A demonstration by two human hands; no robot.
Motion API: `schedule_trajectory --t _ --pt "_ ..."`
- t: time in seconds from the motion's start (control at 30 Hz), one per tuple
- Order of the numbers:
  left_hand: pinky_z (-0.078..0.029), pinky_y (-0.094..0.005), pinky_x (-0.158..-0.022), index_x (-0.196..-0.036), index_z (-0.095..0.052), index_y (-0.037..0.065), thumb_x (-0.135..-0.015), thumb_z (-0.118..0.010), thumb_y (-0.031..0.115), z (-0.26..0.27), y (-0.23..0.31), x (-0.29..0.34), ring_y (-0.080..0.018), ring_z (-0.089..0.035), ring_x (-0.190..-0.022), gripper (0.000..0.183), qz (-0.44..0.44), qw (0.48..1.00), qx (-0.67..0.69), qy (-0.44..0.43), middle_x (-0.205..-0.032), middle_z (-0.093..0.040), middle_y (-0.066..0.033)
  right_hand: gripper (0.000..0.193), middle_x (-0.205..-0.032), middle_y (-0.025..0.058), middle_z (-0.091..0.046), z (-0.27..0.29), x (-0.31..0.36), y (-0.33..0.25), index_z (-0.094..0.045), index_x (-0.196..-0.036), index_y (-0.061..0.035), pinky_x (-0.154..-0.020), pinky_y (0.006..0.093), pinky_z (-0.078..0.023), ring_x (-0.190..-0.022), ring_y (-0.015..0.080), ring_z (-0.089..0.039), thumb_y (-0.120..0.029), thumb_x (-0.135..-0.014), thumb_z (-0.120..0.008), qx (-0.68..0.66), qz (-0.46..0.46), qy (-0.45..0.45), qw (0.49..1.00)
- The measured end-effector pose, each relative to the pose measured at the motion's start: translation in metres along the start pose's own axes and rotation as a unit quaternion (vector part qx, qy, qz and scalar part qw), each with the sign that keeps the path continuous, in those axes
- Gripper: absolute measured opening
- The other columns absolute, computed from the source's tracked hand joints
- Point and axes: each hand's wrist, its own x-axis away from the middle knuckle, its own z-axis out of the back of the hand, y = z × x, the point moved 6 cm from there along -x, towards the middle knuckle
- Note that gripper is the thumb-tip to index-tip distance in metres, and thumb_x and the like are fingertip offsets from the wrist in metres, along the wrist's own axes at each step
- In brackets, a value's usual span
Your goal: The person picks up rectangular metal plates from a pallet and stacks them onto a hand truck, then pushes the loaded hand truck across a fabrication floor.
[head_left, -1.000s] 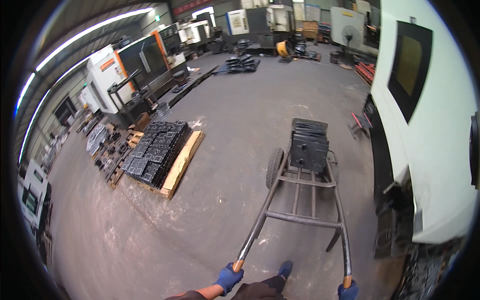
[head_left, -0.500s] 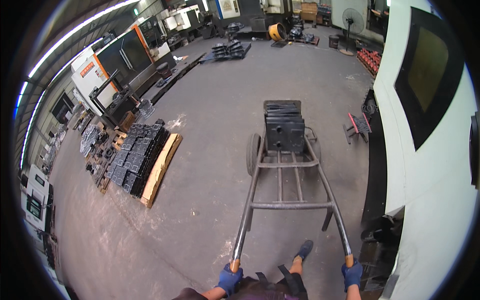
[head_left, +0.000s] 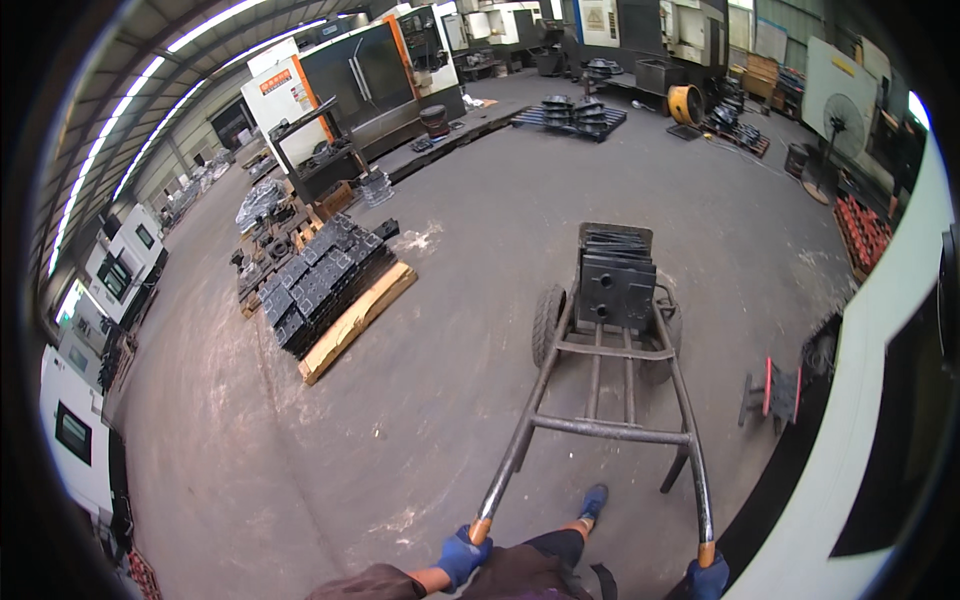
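Note:
A two-wheeled metal hand cart (head_left: pixel 610 430) stretches out ahead of me, carrying a stack of dark metal plates (head_left: pixel 617 290) at its far end. My left hand (head_left: pixel 462 557), in a blue glove, is wrapped round the brown grip of its left handle. Round the right handle's grip is my right hand (head_left: pixel 708 577), also gloved in blue and partly cut off by the lower edge. One of my shoes (head_left: pixel 594 501) shows on the floor between the handles.
Stacked dark plates (head_left: pixel 325 280) lie on a wooden pallet (head_left: pixel 358 325) to the left. A white machine (head_left: pixel 880 400) runs along the right side, with a small red-topped stand (head_left: pixel 770 390) beside it. Farther off are a blue pallet of parts (head_left: pixel 572 117), a yellow drum (head_left: pixel 685 104) and a fan (head_left: pixel 842 125).
The view has swung left, so the floor pallet and machines sit farther right. The cart also appears slightly farther right, and both hands keep hold of its handles.

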Motion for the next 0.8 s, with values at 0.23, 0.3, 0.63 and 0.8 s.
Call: schedule_trajectory --t 0.23,0.3,0.63,0.8 --pt "-0.051 -0.0418 -0.073 -0.098 -0.061 0.002 -0.075 -0.064 0.038 -0.102 0.172 -0.032 -0.0357 -0.066 -0.084 0.043 0.048 0.996 -0.074 0.017 -0.086 -0.066 -0.0204 0.050 -0.070 0.0187 -0.064 0.046 -0.211 -0.052 -0.066 -0.083 -0.0059 -0.057 0.0439 -0.047 -0.064 0.0337 -0.063 -0.051 -0.092 -0.047 0.060 0.035 -0.023 0.997" --pt "-0.051 -0.0417 -0.073 -0.099 -0.060 0.002 -0.076 -0.063 0.038 -0.124 0.210 -0.041 -0.0353 -0.066 -0.084 0.043 0.057 0.995 -0.072 0.026 -0.087 -0.066 -0.0202 0.049 -0.070 0.0188 -0.064 0.068 -0.281 -0.088 -0.067 -0.084 -0.0063 -0.057 0.0432 -0.047 -0.064 0.0341 -0.063 -0.051 -0.092 -0.047 0.030 0.048 -0.066 0.996" --pt "-0.051 -0.0410 -0.074 -0.105 -0.058 0.001 -0.080 -0.060 0.037 -0.238 0.382 -0.134 -0.0334 -0.064 -0.087 0.044 0.104 0.987 -0.039 0.119 -0.092 -0.065 -0.0191 0.045 -0.084 0.0199 -0.067 0.049 -0.584 -0.082 -0.063 -0.104 -0.0029 -0.066 0.0428 -0.050 -0.074 0.0345 -0.064 -0.042 -0.081 -0.065 -0.042 0.155 -0.105 0.982" --pt "-0.051 -0.0406 -0.075 -0.108 -0.057 0.001 -0.082 -0.058 0.037 -0.298 0.470 -0.174 -0.0324 -0.064 -0.089 0.044 0.145 0.975 -0.015 0.171 -0.095 -0.065 -0.0186 0.034 -0.075 0.0194 -0.065 0.083 -0.715 -0.194 -0.062 -0.093 -0.0028 -0.064 0.0431 -0.050 -0.069 0.0355 -0.063 -0.031 -0.075 -0.064 0.021 0.154 -0.068 0.986"
